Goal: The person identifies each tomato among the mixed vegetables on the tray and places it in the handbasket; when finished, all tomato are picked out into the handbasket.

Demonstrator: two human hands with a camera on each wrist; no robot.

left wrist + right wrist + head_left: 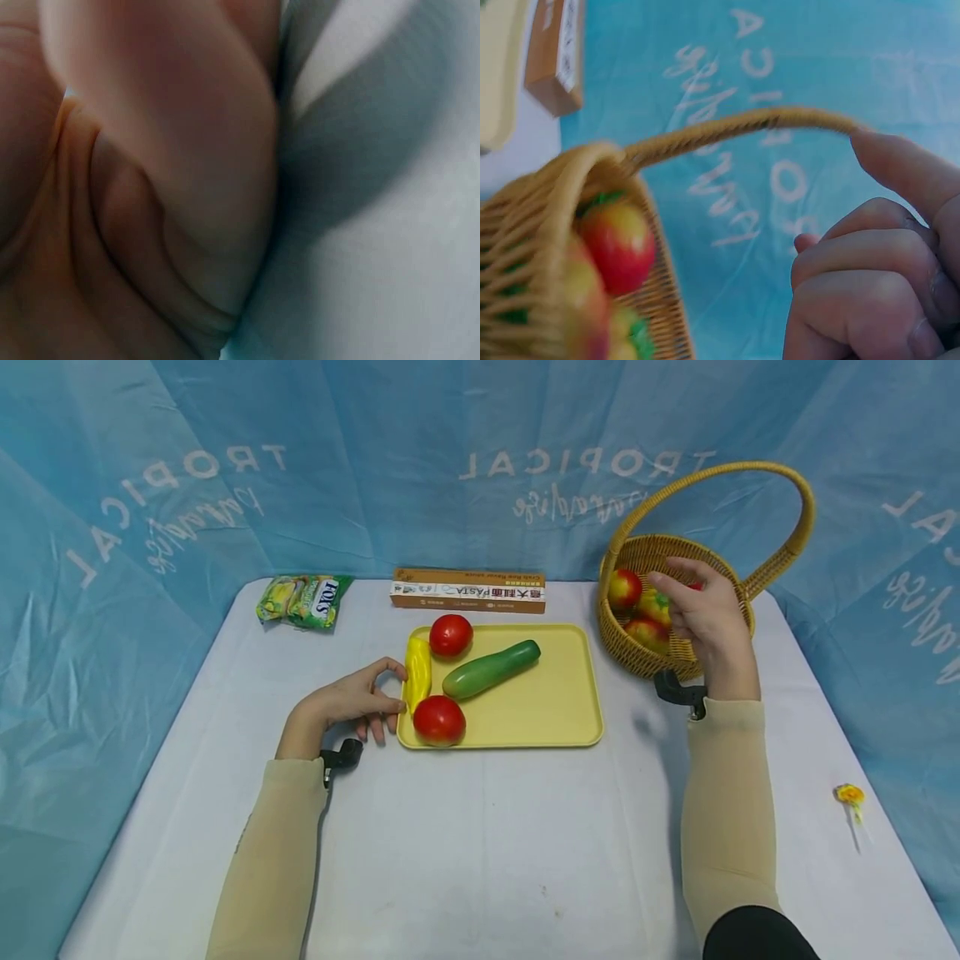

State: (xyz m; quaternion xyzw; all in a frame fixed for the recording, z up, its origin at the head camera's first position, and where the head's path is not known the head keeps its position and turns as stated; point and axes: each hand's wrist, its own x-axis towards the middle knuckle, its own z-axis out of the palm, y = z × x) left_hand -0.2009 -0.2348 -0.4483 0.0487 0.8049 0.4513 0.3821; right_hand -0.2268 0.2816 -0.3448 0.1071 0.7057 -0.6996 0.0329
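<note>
At the left rim of a yellow tray (525, 727), my left hand (348, 697) has its thumb and forefinger apart, tips at the edge beside a banana (417, 672). The left wrist view shows only bent fingers up close. Also on the tray lie a green cucumber (491, 669), a tomato (451, 636) at the back and another tomato (439, 721) in front. My right hand (705, 610) hangs before the wicker basket (637, 656), holding nothing, fingers loosely bent. Red-and-yellow apples (619, 244) sit inside the basket; the hand hides part of it.
Behind the tray lies a brown pasta box (468, 591). A green snack packet (303, 602) is at the back left. Near the right edge of the white table (480, 860) lies a wrapped lollipop (850, 795). A blue curtain (405, 460) closes off the back and sides.
</note>
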